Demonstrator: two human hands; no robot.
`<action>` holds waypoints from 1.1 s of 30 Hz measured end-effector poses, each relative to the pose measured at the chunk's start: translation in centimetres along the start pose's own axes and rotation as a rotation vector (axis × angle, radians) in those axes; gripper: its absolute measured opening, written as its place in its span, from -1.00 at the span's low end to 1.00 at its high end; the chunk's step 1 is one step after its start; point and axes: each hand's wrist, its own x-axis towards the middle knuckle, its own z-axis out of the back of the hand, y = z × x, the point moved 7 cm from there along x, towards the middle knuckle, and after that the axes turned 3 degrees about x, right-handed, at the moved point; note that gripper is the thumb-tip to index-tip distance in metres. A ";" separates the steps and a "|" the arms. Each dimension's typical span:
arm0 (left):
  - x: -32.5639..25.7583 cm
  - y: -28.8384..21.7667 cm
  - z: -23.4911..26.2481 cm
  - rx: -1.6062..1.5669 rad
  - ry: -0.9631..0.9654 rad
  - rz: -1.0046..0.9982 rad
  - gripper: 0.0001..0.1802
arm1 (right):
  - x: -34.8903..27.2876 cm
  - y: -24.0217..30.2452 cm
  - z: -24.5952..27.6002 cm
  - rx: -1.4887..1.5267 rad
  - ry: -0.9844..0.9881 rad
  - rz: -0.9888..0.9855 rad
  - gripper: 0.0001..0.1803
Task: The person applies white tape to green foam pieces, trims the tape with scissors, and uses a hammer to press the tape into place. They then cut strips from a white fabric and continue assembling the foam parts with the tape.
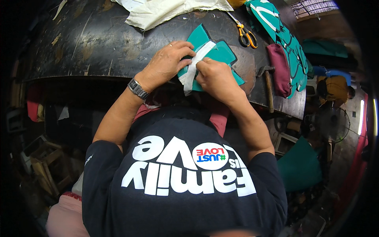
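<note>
A green, flat-panelled piece (224, 54) with dark edges lies at the table's near edge. A white cloth strip (190, 75) runs slantwise across it, its lower end hanging over the near side. My left hand (167, 61), with a watch on the wrist, holds the left side of the piece; its fingers are bent and the thumb lies along the strip. On the strip's right side, my right hand (217, 77) is closed in a pinch on the white cloth. The curled fingers hide the exact pinch point.
Orange-and-black scissors (247, 37) lie beyond my right hand. A hammer (268, 87) rests at the right, beside a maroon pouch (279, 71) and stacked green pieces (293, 51). White cloth (169, 12) spreads over the far side of the dark table (79, 51). A fan (333, 122) stands at the far right.
</note>
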 end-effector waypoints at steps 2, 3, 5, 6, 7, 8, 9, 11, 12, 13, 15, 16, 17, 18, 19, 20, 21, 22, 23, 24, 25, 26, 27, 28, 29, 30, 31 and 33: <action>0.0 0.1 -0.2 -0.009 0.017 0.023 -0.74 | -0.7 -0.5 1.0 0.135 -0.083 -0.111 -0.92; 0.0 0.0 -0.1 -0.014 0.012 0.024 -0.74 | -1.0 0.1 1.4 0.257 -0.061 -0.046 -0.92; 0.0 -0.7 0.5 0.033 -0.065 -0.003 -0.75 | -2.1 1.1 1.9 0.501 0.040 -0.016 -0.92; -0.1 -1.0 0.5 0.062 -0.064 0.020 -0.75 | -2.6 1.6 1.6 0.453 0.186 -0.003 -0.92; -0.4 -1.4 1.1 0.087 -0.113 0.041 -0.73 | -3.3 1.8 1.2 0.408 0.333 -0.002 -0.93; -0.9 -1.9 1.5 0.078 -0.140 0.055 -0.71 | -3.9 2.1 1.1 0.369 0.439 0.046 -0.93; -1.5 -2.1 1.9 0.072 -0.136 0.096 -0.69 | -3.9 1.9 2.3 0.419 0.326 0.087 -0.87; -2.9 -2.3 2.6 0.069 -0.079 0.217 -0.64 | -3.2 -1.5 4.4 0.434 0.082 -0.035 -0.70; -3.7 -2.3 2.7 -0.022 -0.055 0.296 -0.63 | -2.8 -3.9 5.7 0.426 -0.017 -0.071 -0.65; -4.5 -2.3 2.6 -0.112 -0.030 0.376 -0.61 | -1.9 -6.5 7.0 0.293 -0.147 -0.082 -0.62; -5.5 -2.9 2.4 -0.200 -0.013 0.394 -0.55 | 0.0 -12.0 8.2 0.027 -0.320 -0.187 -0.60; -6.1 -3.2 1.8 -0.203 0.057 0.413 -0.47 | 0.6 -15.2 8.2 -0.117 -0.354 -0.340 -0.60; -6.4 -3.7 1.5 -0.227 0.044 0.402 -0.46 | 1.3 -17.4 7.8 -0.253 -0.345 -0.386 -0.60; -6.6 -4.0 1.1 -0.263 0.026 0.385 -0.44 | 1.7 -19.6 7.3 -0.385 -0.318 -0.480 -0.59; -6.9 -4.2 0.6 -0.251 0.037 0.382 -0.37 | 2.3 -21.1 6.5 -0.414 -0.290 -0.488 -0.59; -7.3 -4.2 0.1 -0.308 0.043 0.405 -0.33 | 2.6 -22.4 5.7 -0.441 -0.253 -0.523 -0.58; -7.6 -4.2 -0.4 -0.344 0.052 0.411 -0.33 | 2.9 -23.7 5.1 -0.478 -0.202 -0.592 -0.58; -7.8 -4.3 -1.0 -0.383 0.062 0.415 -0.32 | 3.4 -23.9 4.9 -0.478 -0.219 -0.544 -0.56; -7.9 -4.5 -1.3 -0.453 0.019 0.395 -0.34 | 3.8 -24.1 5.0 -0.487 -0.220 -0.529 -0.53; -8.0 -4.4 -1.6 -0.493 -0.006 0.403 -0.36 | 4.0 -24.1 5.2 -0.500 -0.217 -0.520 -0.51; -8.0 -4.3 -1.7 -0.528 -0.027 0.406 -0.38 | 3.8 -24.4 5.5 -0.278 -0.224 -0.563 -0.50; -8.0 -4.1 -1.8 -0.563 -0.048 0.408 -0.40 | 3.5 -24.4 5.8 -0.061 -0.225 -0.604 -0.48; -8.3 -3.7 -1.9 -0.581 -0.046 0.455 -0.53 | 3.2 -24.3 6.2 0.146 -0.223 -0.676 -0.47; -8.3 -3.4 -2.0 -0.646 -0.042 0.491 -0.57 | 2.3 -23.7 6.6 0.453 -0.282 -0.722 -0.38; -8.3 -3.0 -2.1 -0.713 -0.036 0.525 -0.60 | 1.5 -21.9 7.1 0.682 -0.324 -0.606 -0.37; -8.4 -2.6 -2.2 -0.771 -0.028 0.572 -0.62 | 0.0 -20.0 7.6 0.888 -0.374 -0.528 -0.36; -8.2 -2.5 -2.1 -0.813 -0.043 0.561 -0.68 | -1.4 -17.9 7.4 1.032 -0.368 -0.480 -0.34; -8.2 -2.3 -2.3 -0.924 -0.003 0.611 -0.68 | -4.8 -13.5 5.9 1.321 -0.320 -0.454 -0.31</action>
